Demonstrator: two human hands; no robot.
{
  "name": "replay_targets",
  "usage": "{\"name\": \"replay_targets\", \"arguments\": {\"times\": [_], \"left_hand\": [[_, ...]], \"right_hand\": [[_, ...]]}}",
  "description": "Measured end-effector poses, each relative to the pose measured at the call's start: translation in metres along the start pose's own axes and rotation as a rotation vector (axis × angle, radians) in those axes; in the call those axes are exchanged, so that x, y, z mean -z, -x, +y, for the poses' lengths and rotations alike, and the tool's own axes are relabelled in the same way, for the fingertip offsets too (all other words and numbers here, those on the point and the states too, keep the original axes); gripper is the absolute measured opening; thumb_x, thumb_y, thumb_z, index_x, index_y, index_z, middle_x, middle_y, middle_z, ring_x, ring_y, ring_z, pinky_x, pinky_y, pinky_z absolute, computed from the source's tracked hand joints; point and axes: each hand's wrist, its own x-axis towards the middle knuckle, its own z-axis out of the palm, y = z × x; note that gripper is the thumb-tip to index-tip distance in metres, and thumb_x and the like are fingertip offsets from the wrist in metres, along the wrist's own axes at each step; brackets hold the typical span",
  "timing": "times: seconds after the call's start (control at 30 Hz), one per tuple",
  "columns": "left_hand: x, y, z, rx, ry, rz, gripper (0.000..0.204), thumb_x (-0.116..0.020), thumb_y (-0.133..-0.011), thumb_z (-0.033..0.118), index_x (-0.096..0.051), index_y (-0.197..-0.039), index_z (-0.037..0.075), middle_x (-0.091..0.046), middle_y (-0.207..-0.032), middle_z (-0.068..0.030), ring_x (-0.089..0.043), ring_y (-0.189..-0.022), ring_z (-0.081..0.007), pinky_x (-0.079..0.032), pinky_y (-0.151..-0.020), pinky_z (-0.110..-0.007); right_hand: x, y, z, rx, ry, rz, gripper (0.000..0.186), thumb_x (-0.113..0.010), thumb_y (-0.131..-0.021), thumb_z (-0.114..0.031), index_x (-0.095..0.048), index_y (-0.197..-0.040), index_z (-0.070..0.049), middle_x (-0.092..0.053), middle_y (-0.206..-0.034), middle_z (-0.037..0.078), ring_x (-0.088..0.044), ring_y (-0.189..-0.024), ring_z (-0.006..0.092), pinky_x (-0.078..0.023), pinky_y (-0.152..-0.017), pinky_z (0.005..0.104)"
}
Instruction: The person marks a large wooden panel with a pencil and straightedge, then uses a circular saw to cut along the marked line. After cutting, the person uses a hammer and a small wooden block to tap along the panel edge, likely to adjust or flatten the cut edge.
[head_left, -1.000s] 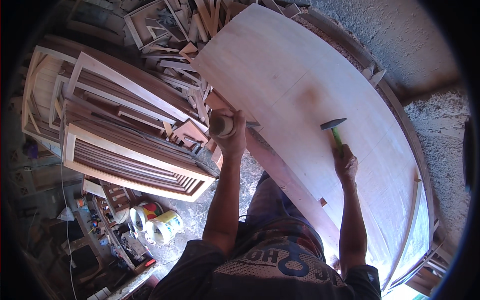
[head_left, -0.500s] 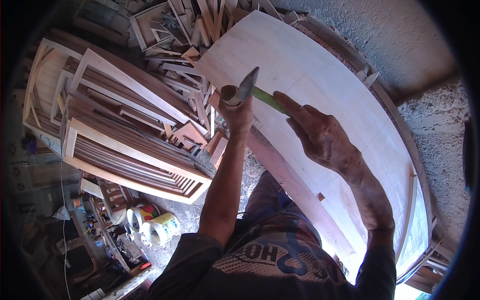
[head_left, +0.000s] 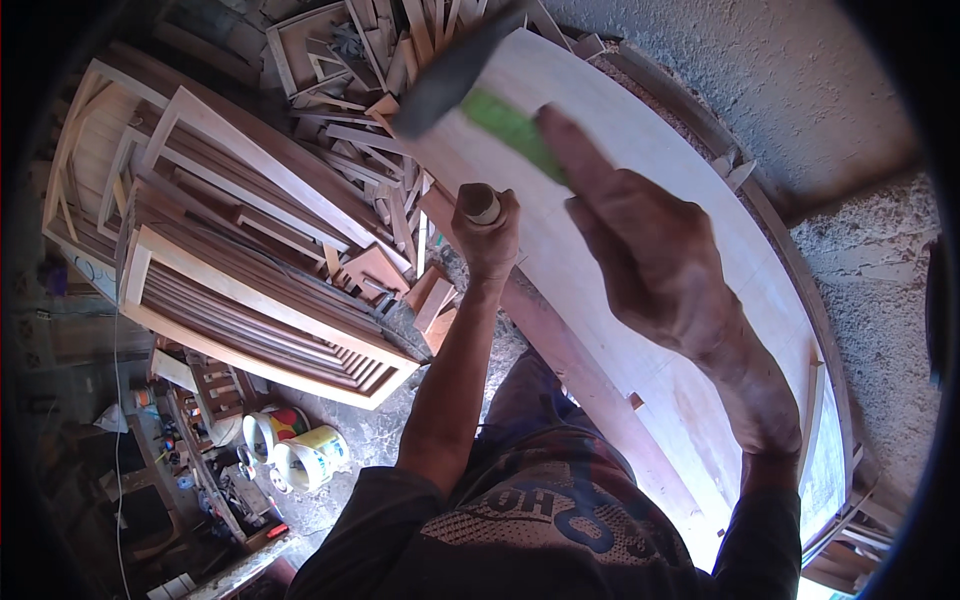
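My left hand [head_left: 488,245] is closed around the round wooden handle of what looks like a chisel [head_left: 479,203]. Its butt end faces up at me, and the blade is hidden below my fist. Gripped in my right hand [head_left: 660,255] is a hammer [head_left: 455,82] with a green handle and a dark metal head, blurred by motion. The hammer head is raised above and beyond the chisel, apart from it. Both hands are over or beside a large pale wooden panel [head_left: 660,210], whose left edge passes next to my left hand.
Slatted wooden frames [head_left: 270,310] are stacked on the left. A heap of wood offcuts [head_left: 370,140] lies at the far side. Two buckets [head_left: 310,455] and a clutter of tools [head_left: 225,490] stand at lower left. A rough wall [head_left: 860,240] rises on the right.
The hammer has lifted from beside the chisel's butt end, moving up and nearer to my view. My right hand rose with it. My left hand keeps its hold on the chisel.
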Motion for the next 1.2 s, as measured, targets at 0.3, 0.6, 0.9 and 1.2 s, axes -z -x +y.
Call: {"name": "replay_targets", "arguments": {"times": [0.3, 0.6, 0.9, 1.2], "left_hand": [[-0.009, -0.004, 0.016, -0.032, 0.024, 0.040, 0.018, -0.074, -0.084, 0.003, -0.060, -0.095, 0.001, -0.064, -0.085, -0.0005, -0.060, -0.077, -0.0098, -0.049, -0.070, -0.027], [-0.003, 0.034, 0.023, 0.011, -0.081, -0.091, 0.020, -0.079, -0.082, 0.005, -0.059, -0.082, 0.006, -0.062, -0.075, -0.0015, -0.060, -0.070, -0.0089, -0.051, -0.065, -0.027], [0.024, 0.000, 0.002, 0.189, 0.215, -0.002, 0.018, -0.074, -0.084, 0.001, -0.057, -0.083, 0.006, -0.060, -0.079, -0.0019, -0.058, -0.069, -0.0084, -0.048, -0.061, -0.025], [0.025, 0.015, -0.003, 0.079, 0.098, 0.020, 0.019, -0.073, -0.083, 0.000, -0.055, -0.084, 0.006, -0.059, -0.077, -0.0015, -0.056, -0.066, -0.0084, -0.047, -0.059, -0.025]], "right_hand": [[0.004, -0.007, -0.005, -0.080, 0.022, -0.102, 0.049, -0.061, -0.095, -0.002, -0.051, -0.143, -0.004, -0.068, -0.080, 0.014, -0.066, -0.062, 0.0232, -0.055, -0.053, 0.0385], [-0.012, 0.047, 0.018, -0.310, 0.024, -0.116, 0.059, -0.060, -0.096, -0.005, -0.044, -0.151, -0.017, -0.069, -0.075, 0.013, -0.068, -0.062, 0.0278, -0.055, -0.057, 0.0417], [-0.021, 0.144, 0.030, -0.620, -0.334, 0.177, 0.056, -0.050, -0.101, 0.003, -0.041, -0.154, -0.015, -0.069, -0.120, 0.007, -0.055, -0.070, 0.0079, -0.044, -0.065, 0.0239], [-0.025, 0.153, 0.031, -0.733, -0.359, 0.154, 0.054, -0.043, -0.104, 0.000, -0.037, -0.156, -0.015, -0.057, -0.072, -0.002, -0.041, -0.055, 0.0018, -0.034, -0.052, 0.0222]]}}
